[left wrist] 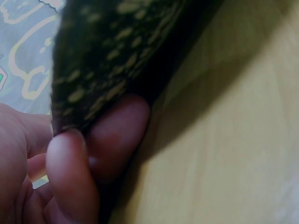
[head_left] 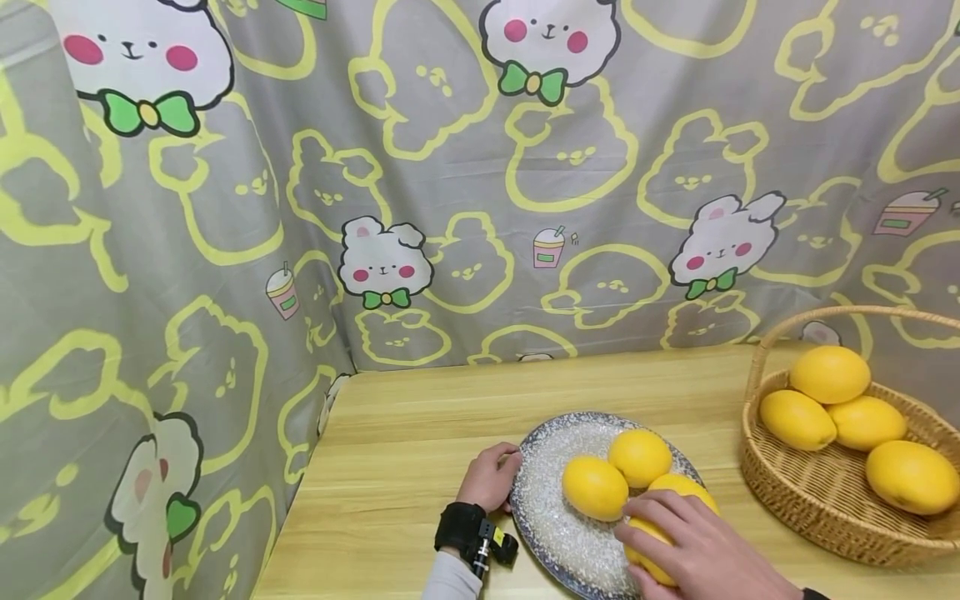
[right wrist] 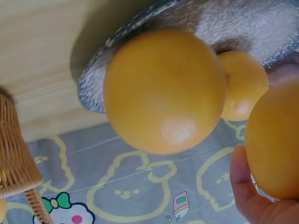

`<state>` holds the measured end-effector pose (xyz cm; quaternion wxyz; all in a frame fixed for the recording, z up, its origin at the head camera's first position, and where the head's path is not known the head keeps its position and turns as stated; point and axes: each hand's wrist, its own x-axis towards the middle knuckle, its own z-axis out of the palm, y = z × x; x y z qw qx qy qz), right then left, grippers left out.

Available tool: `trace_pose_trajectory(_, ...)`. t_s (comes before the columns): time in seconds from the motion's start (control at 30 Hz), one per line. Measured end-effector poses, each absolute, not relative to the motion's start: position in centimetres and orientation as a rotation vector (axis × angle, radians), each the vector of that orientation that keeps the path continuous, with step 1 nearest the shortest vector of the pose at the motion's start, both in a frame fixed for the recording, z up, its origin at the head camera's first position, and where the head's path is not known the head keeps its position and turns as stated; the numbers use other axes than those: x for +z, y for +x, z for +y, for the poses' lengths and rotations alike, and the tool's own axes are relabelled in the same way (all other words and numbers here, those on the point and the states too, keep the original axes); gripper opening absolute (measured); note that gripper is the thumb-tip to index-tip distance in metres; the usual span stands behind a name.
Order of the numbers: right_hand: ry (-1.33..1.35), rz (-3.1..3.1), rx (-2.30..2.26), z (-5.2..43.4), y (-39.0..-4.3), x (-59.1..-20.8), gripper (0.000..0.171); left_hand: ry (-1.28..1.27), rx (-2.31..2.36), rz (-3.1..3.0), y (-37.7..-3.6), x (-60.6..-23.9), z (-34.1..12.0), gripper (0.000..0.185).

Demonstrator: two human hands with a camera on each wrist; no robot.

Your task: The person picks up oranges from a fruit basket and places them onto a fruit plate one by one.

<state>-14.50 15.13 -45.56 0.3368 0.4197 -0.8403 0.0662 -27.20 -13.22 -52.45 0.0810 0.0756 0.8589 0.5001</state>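
head: bright, even, edges bowed | left wrist: dim, blurred | right wrist: glossy glare

The left hand (head_left: 491, 477) sits toward the near edge of the tabletop, knuckles up, its fingers (left wrist: 70, 177) curled and pinching the rim of the plate (head_left: 540, 508), as the left wrist view shows close up. Its wrist carries a black strap, with a pale sleeve behind it. The right hand (head_left: 693, 542) reaches in from the near right corner, palm down, fingers spread over a lemon (head_left: 663, 521); it seems to grip the fruit, though the fingertips are partly hidden.
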Motion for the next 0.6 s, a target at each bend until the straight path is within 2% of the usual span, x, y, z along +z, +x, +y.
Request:
trace_pose_trajectory(0.2,1.112,-2.219,0.143,14.3,-14.5,-46.3,0.020,0.236,1.490,2.575,-27.3,-52.7,-13.3,0.033)
trace_pose_trajectory(0.6,1.164,-2.174,0.199,13.8,-15.0,-47.8,0.023,0.225,1.503,2.564,-27.3,-52.4,-13.2,0.034)
